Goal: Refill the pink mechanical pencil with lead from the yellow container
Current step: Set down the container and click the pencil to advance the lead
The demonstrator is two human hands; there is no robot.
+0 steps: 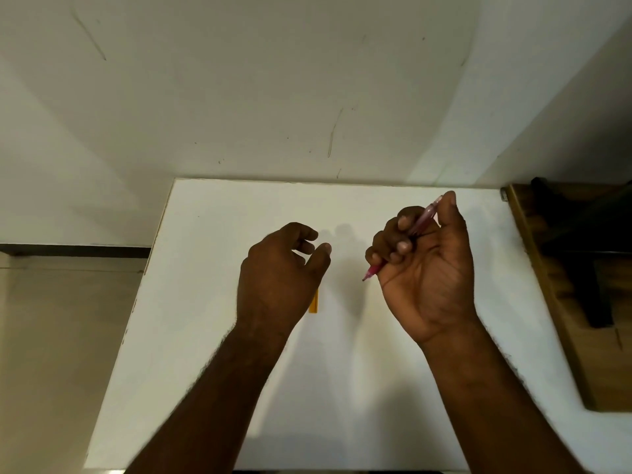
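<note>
My right hand [427, 265] is raised above the white table [342, 388], palm towards me, fingers curled around the pink mechanical pencil [422, 222]. The pencil slants from upper right to lower left, its tip poking out below my little finger. My left hand [280, 271] hovers to the left, back of the hand up, fingers loosely curled and apart, holding nothing that I can see. The yellow container [314, 300] lies on the table just under my left hand; only a narrow strip of it shows beside the wrist.
The white table meets a white wall [273, 97] at its far edge. A wooden piece of furniture [561, 302] with dark parts stands against the table's right side. Tiled floor [51, 336] lies beyond the left edge.
</note>
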